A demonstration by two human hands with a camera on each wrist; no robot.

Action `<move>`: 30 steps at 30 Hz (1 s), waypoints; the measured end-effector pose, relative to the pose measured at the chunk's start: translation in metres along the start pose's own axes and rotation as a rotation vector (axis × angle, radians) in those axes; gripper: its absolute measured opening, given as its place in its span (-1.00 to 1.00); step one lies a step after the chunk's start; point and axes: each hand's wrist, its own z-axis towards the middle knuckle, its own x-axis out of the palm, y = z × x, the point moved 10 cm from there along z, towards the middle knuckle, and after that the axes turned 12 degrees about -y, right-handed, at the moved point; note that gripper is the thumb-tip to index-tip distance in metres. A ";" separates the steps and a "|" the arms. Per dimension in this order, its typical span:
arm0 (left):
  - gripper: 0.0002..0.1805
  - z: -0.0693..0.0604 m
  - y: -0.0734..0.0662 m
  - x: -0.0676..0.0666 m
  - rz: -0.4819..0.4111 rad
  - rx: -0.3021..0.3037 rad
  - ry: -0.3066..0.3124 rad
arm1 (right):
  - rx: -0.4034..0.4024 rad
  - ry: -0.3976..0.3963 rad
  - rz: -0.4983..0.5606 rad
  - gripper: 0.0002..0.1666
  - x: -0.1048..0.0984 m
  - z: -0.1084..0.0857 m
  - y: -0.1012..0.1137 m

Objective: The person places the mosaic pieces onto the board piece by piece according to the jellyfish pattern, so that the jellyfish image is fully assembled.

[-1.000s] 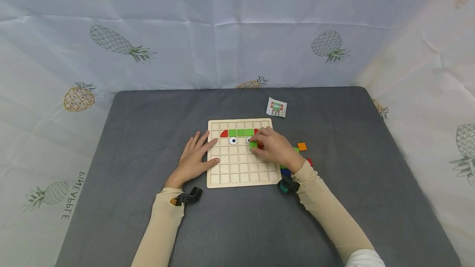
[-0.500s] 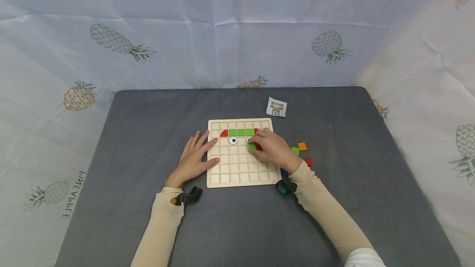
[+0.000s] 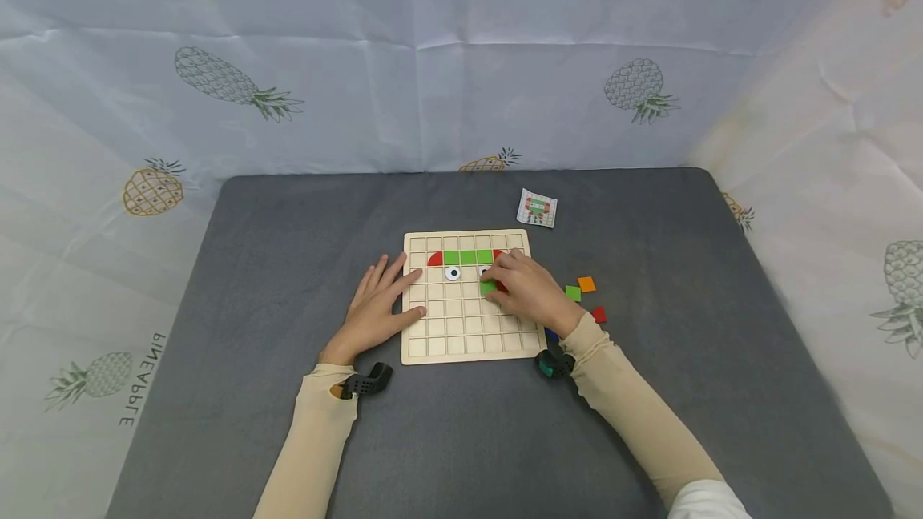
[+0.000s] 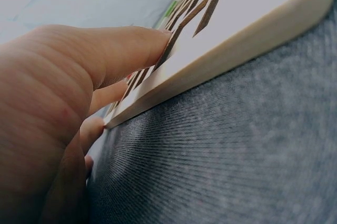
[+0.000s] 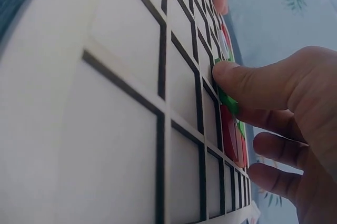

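Grey counter [image 3: 461, 439], pale grid board [image 3: 453, 327] on it, pineapple-print cloth [image 3: 461, 102] behind. Left hand [image 3: 371, 319]: fingers spread, thumb and index finger over the board's left edge. Right hand [image 3: 530, 288] pinches a green tile [image 3: 487, 288] at the grid, near a partly hidden eye piece [image 3: 482, 271]. Second row from the far edge: three green squares [image 3: 468, 258] between red pieces [image 3: 436, 259]; another eye piece [image 3: 452, 273] just below. Right of board: orange tile [image 3: 586, 284], loose green tile [image 3: 573, 293], red tile [image 3: 599, 315]. Printed card [image 3: 537, 208] beyond the far edge.
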 end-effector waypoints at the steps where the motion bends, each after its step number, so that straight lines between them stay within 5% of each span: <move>1: -0.21 0.000 0.000 0.000 0.000 0.000 0.000 | -0.001 0.001 -0.003 -0.65 0.000 0.000 0.000; 13: -0.21 0.001 -0.001 0.000 0.001 -0.002 -0.002 | 0.044 0.015 0.026 -0.57 -0.002 -0.002 -0.003; 24: -0.20 0.001 0.001 0.000 0.001 -0.010 0.001 | 0.215 0.038 0.327 -0.56 -0.029 -0.011 -0.021; 30: -0.20 0.001 0.001 0.001 0.005 -0.010 0.002 | 0.229 -0.005 0.359 -0.61 -0.051 -0.020 -0.028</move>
